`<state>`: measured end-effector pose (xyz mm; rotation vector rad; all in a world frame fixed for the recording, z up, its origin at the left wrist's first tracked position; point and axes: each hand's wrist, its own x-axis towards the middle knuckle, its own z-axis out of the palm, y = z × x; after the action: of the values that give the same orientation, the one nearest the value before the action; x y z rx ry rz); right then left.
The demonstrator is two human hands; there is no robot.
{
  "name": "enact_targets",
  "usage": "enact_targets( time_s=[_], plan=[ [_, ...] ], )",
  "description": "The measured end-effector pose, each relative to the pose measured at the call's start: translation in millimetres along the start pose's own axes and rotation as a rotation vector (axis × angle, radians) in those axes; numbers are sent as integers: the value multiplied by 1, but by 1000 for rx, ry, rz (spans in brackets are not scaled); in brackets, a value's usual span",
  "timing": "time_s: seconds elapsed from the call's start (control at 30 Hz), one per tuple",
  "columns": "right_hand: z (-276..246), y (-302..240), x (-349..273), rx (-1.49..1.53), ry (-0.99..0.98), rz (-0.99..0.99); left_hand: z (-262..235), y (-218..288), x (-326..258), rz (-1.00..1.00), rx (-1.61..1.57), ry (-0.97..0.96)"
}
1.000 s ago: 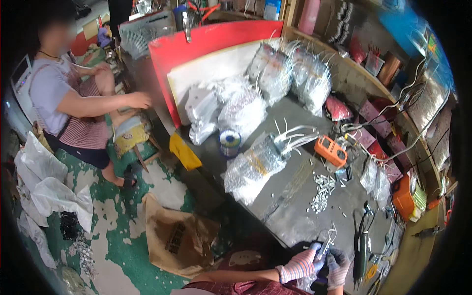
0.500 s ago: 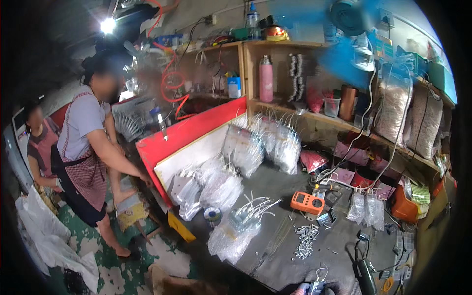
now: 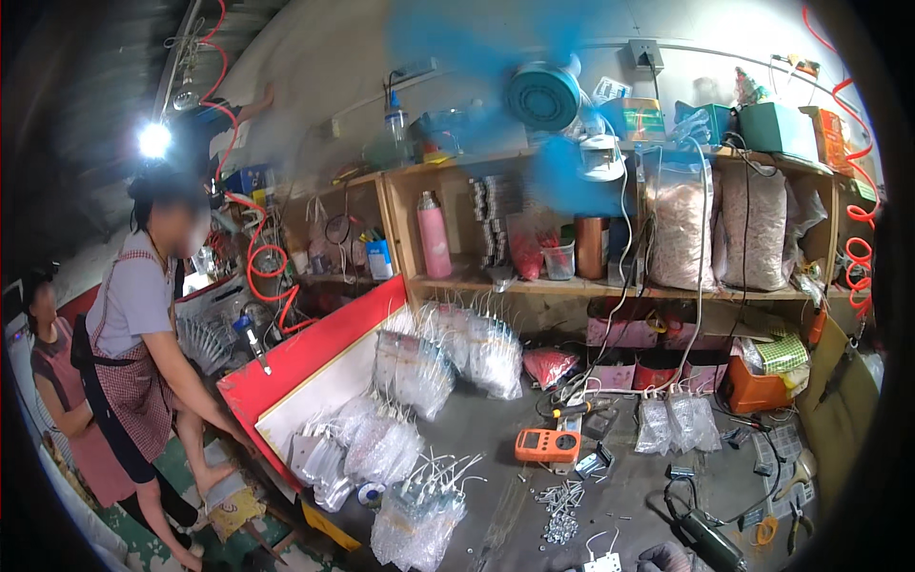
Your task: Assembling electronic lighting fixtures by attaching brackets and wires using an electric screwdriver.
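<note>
At the lower edge stands a small pale metal part with two white wires (image 3: 602, 562). A sliver of my left hand (image 3: 575, 569) shows beside it, its fingers closed on the part and mostly cut off. Just right of the part is my right hand (image 3: 667, 557) in a grey glove, fingers curled; whatever they hold is hidden. Beyond the hands lies a heap of screws and nuts (image 3: 560, 510). A black corded power tool (image 3: 710, 539) rests to the right of my right hand.
An orange multimeter (image 3: 547, 445) lies mid-table, with bubble-wrapped wired parts (image 3: 419, 524) to the left. Wrapped bundles (image 3: 701, 422), pliers (image 3: 799, 526) and cords are at right. A blue fan (image 3: 543, 95) spins above the shelf (image 3: 572, 286). A person in a checked apron (image 3: 143, 353) bends at left, another behind.
My view has swung up and to the right, so the table's things sit further left and the shelf shows more. The wired part stays low between my hands.
</note>
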<state>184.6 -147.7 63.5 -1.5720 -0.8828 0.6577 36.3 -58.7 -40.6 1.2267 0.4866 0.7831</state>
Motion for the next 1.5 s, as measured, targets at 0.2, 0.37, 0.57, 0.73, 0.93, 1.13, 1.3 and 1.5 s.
enact_targets(
  time_s=[0.2,0.37,0.57,0.73,0.93,1.13,1.3,1.5],
  plan=[
    [4,-21,4,-239,-103,-102,3,47,-3,-61,231,-68],
    [8,3,3,70,-101,142,11,65,-9,-54,87,-44],
    [11,-12,2,131,-128,91,-10,28,3,-26,343,-27],
    [14,-4,6,136,-186,131,1,53,-4,-42,311,-18],
    [14,27,5,-192,-147,-27,0,75,-9,-116,482,-69],
    [13,7,15,267,-224,231,1,64,-1,6,11,-210],
    [0,-16,13,212,-192,190,-10,52,5,-35,-72,-317],
    [-28,-9,10,-198,-173,-167,10,90,18,224,601,-305]
  ],
)
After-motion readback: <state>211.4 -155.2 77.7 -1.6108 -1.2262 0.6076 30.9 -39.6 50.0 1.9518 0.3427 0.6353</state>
